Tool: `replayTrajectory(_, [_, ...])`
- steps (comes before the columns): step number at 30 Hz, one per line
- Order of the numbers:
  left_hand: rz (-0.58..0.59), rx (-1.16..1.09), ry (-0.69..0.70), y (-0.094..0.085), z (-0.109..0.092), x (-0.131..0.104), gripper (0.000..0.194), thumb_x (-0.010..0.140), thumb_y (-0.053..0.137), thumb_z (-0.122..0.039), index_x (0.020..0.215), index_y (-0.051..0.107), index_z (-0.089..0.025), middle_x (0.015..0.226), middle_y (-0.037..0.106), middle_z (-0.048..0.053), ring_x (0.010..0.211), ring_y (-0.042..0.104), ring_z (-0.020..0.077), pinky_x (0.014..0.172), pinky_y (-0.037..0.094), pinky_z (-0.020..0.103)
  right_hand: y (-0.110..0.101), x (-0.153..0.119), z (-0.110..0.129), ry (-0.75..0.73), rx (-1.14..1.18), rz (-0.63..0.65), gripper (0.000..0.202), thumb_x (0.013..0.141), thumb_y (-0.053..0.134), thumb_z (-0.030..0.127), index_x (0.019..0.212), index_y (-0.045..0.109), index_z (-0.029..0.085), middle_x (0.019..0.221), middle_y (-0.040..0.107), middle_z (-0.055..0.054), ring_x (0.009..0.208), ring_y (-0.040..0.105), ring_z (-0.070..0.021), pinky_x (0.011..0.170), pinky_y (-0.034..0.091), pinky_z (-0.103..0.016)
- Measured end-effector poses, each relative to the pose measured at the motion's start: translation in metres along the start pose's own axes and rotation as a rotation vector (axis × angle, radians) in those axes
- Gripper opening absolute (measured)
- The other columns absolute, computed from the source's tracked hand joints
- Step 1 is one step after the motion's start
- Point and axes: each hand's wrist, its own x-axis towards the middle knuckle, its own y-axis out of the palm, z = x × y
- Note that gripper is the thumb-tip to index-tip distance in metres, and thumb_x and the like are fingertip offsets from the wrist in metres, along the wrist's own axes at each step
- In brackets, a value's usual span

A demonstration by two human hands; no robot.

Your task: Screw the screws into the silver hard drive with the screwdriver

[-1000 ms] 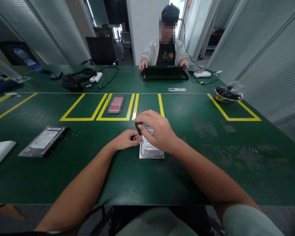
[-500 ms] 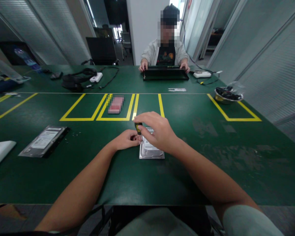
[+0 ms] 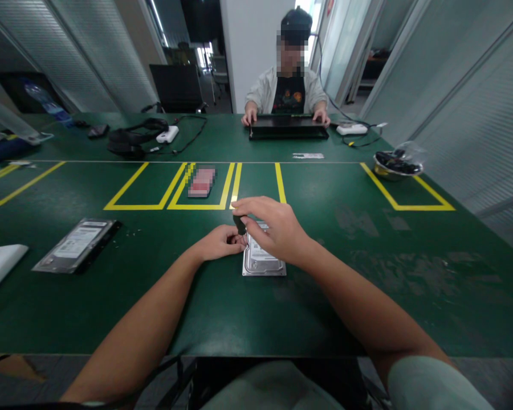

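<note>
A silver hard drive (image 3: pixel 263 266) lies flat on the green table in front of me, its upper part partly covered by my right hand (image 3: pixel 273 225). Between the thumb and fingers of that hand is the dark handle of a screwdriver (image 3: pixel 240 224), upright over the drive's left edge. My left hand (image 3: pixel 220 242) rests at the left side of the drive, fingers curled near the screwdriver's lower end; whether they pinch its shaft or the drive's edge is too small to tell.
Another hard drive (image 3: pixel 74 245) and a white object (image 3: pixel 2 265) lie at the left. Across the table a person holds a black panel (image 3: pixel 288 128). A metal bowl (image 3: pixel 395 171) of dark items stands at the right, a headset (image 3: pixel 130 139) at the back left.
The screwdriver's handle has turned between my right fingers, and its yellow mark no longer shows. My right hand has shifted very slightly; my left hand and the drive stay put.
</note>
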Motion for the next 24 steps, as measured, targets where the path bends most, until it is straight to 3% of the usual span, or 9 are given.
replayTrajectory(15, [0.003,-0.017,-0.036,-0.0004,-0.0098,-0.0006,0.023,0.079,0.065,-0.035,0.078,0.062,-0.013,0.067,0.057,-0.002,0.064,0.050,0.0112,0.057,0.038,0.022,0.0002,0.0013,0.0017,0.011,-0.049,-0.014,0.021,0.091,0.052,0.018,0.104,0.069,0.014,0.100,0.064,-0.010,0.095,0.060,-0.0190,0.084,0.051,-0.035])
replayTrajectory(24, [-0.007,-0.014,-0.009,0.0001,-0.0024,-0.0003,0.028,0.082,0.064,-0.040,0.083,0.064,-0.013,0.071,0.060,0.000,0.065,0.052,0.0117,0.059,0.040,0.022,0.0013,0.0009,0.0011,0.002,-0.055,-0.013,0.021,0.092,0.054,0.020,0.106,0.068,0.015,0.102,0.063,-0.010,0.096,0.060,-0.0193,0.084,0.052,-0.036])
